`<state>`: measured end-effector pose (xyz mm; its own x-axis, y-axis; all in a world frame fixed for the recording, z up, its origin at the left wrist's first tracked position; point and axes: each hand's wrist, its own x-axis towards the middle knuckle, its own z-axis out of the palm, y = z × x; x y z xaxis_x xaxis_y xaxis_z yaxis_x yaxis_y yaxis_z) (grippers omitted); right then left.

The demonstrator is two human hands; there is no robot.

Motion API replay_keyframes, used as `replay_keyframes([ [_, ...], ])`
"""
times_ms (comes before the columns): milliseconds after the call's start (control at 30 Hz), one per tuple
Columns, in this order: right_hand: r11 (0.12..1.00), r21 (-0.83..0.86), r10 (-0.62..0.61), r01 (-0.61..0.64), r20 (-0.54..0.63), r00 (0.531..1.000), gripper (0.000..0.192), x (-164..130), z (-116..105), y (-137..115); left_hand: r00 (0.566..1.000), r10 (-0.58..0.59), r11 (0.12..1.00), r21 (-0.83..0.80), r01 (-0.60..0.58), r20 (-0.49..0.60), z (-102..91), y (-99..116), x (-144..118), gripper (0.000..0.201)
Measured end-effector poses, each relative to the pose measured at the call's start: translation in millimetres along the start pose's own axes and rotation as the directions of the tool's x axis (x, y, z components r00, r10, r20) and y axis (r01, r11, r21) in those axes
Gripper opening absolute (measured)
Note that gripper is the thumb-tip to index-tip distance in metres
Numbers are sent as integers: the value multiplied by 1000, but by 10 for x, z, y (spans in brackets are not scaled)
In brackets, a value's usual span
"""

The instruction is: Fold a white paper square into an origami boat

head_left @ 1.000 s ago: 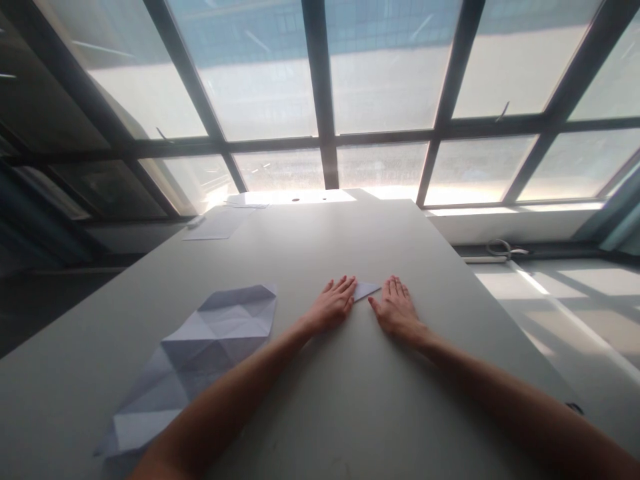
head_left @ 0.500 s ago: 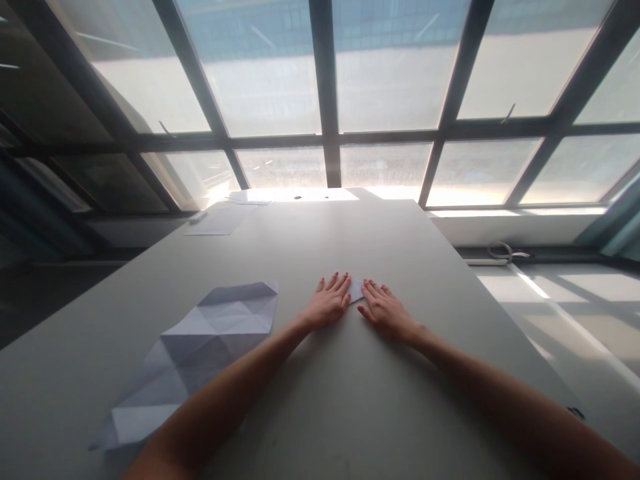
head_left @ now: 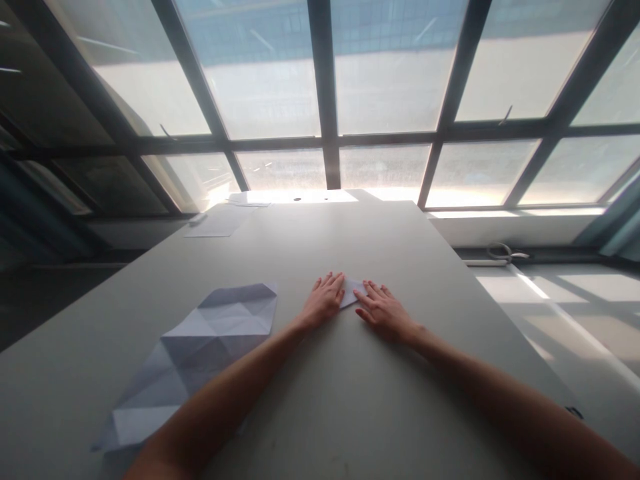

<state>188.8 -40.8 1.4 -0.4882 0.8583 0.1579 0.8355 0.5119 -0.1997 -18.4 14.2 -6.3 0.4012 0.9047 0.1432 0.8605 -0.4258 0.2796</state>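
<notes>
A small folded piece of white paper lies flat on the grey table, mostly covered by my hands. My left hand lies flat on its left part, fingers together and pointing away from me. My right hand presses flat on its right part, fingers angled toward the left hand. Only a small white wedge of the paper shows between the two hands. Neither hand grips anything.
A large creased sheet of white paper lies unfolded on the table to my left. More sheets rest at the far left end near the window. The table's right edge drops to a sunlit floor. A cable lies by the sill.
Both hands slid leftward and closer together over the small paper. The right hand moved in, covering the paper's right tip that stuck out a second ago.
</notes>
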Motion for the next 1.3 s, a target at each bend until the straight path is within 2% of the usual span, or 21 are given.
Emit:
replay_keyframes([
  [100, 1000, 4, -7, 7, -7, 1000, 57, 4, 12, -4, 993, -39, 995, -95, 28, -113, -6, -3, 33, 48],
  [167, 1000, 2, -9, 9, -5, 1000, 56, 9, 16, -3, 989, 47, 991, -121, -64, -138, -18, 8, 39, 47],
  [233, 1000, -2, -7, 7, 0, 1000, 56, 14, 16, 0, 982, 167, 979, -99, -175, -84, -27, 18, 29, 46],
  [300, 1000, -1, -5, 5, 3, 1000, 55, 16, 19, 4, 973, 232, 971, -56, -230, 17, -34, 16, 12, 47],
  [367, 1000, 0, -3, 3, 0, 1000, 56, 14, 29, 9, 964, 247, 969, -11, -247, 103, -45, -4, -4, 49],
  [467, 1000, -1, 28, -28, -11, 1000, 60, 12, 62, 15, 956, 239, 968, 37, -248, 168, -75, -47, -19, 53],
  [667, 982, 0, 190, -190, -35, 981, 73, 27, 121, 51, 951, 225, 966, 78, -246, 212, -107, -55, -29, 55],
  [800, 944, 15, 329, -329, -75, 941, 74, 35, 136, 151, 951, 217, 969, 73, -238, 218, -104, -39, -25, 55],
  [900, 923, 51, 384, -380, -119, 916, 70, 39, 140, 224, 951, 222, 969, 61, -240, 213, -97, -42, -21, 55],
  [967, 932, 87, 362, -352, -166, 917, 67, 46, 126, 241, 954, 225, 970, 51, -240, 199, -92, -44, -20, 54],
  [1067, 975, 122, 206, -183, -220, 953, 61, 62, 79, 213, 955, 239, 969, 28, -247, 174, -84, -40, -16, 53],
  [1133, 990, 134, 56, -32, -186, 981, 58, 70, 48, 175, 953, 260, 964, 6, -264, 153, -82, -35, -9, 52],
  [1200, 987, 146, -47, 63, -110, 993, 57, 72, 28, 141, 951, 285, 958, -11, -286, 121, -86, -22, 0, 49],
  [1300, 987, 142, -64, 70, -45, 997, 57, 69, 18, 115, 954, 299, 954, -24, -299, 0, -116, 34, -3, 42],
])
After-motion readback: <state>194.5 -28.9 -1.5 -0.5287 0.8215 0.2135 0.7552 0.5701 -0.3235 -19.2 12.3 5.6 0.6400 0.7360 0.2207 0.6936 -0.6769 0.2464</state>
